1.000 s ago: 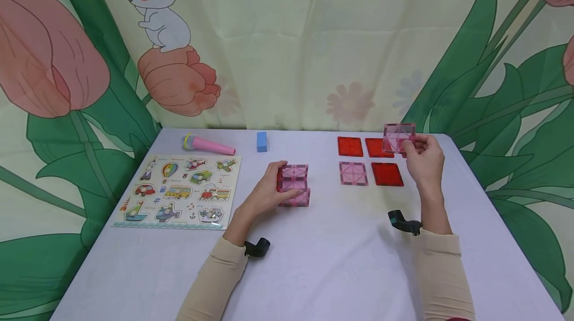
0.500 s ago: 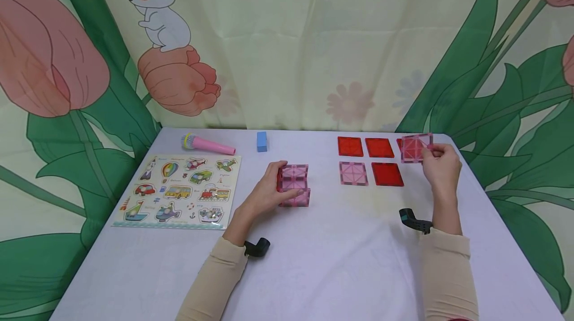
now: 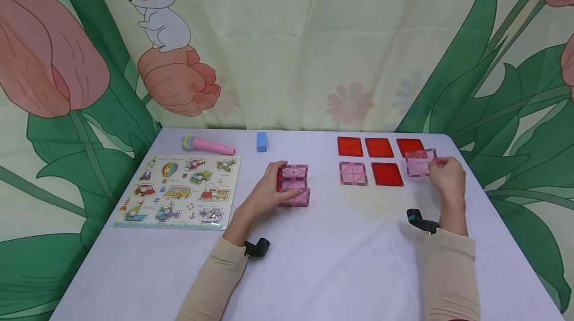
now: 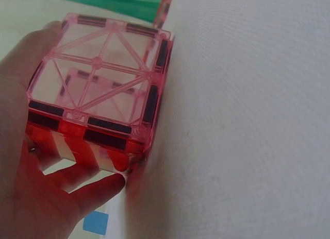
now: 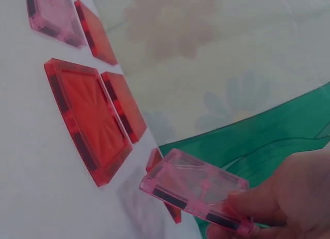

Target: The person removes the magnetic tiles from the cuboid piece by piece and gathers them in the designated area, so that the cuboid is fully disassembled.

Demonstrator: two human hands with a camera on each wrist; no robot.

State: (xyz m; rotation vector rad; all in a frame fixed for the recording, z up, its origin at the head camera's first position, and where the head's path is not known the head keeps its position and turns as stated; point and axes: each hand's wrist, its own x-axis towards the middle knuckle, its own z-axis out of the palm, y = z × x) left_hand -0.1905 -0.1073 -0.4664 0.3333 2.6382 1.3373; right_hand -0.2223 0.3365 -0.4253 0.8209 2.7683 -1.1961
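Observation:
My left hand [image 3: 262,194] holds a small box-like build of pink and red magnetic tiles [image 3: 294,176] on the table. In the left wrist view, the fingers spread along the red side of this magnetic tile build [image 4: 98,64]. At the table's right, my right hand [image 3: 450,179] pinches a single translucent pink magnetic tile [image 3: 418,165] by its right edge. The right wrist view has this pink tile [image 5: 191,182] tilted and raised off the cloth. Behind it lies a red tile [image 3: 409,145], partly covered.
Left of the held tile lie several flat tiles: a red tile [image 3: 387,174], a pink tile [image 3: 353,173], and two red ones behind. A blue block [image 3: 262,142] and a pink toy microphone [image 3: 209,144] sit at the back. A vehicle picture board [image 3: 179,191] lies left.
My right hand has moved right and toward me, lowering the pink tile and uncovering red tiles behind it. The left hand and its build have stayed put.

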